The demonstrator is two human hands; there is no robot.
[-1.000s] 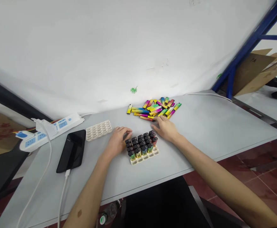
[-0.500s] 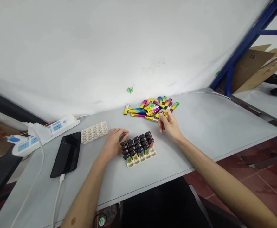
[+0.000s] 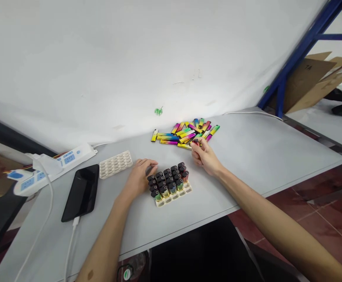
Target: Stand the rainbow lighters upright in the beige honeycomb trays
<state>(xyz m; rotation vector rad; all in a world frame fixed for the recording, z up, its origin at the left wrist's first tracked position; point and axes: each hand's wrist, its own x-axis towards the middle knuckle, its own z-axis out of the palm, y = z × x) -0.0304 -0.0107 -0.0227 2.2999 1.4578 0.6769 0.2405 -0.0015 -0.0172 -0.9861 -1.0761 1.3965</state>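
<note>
Beside the pile of lighters (image 3: 186, 135), the right hand (image 3: 207, 158) pinches one lighter (image 3: 197, 142) between closed fingers; slackening could drop it. The left hand (image 3: 138, 176), loosely curled, contents hidden, adjoins the tray (image 3: 175, 198); bumping could topple the upright lighters (image 3: 171, 187).

Lighters (image 3: 173, 182) stand in tray (image 3: 173, 199).

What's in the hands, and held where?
Right hand: a lighter, one end between thumb and fingers. Left hand: nothing visible.
</note>
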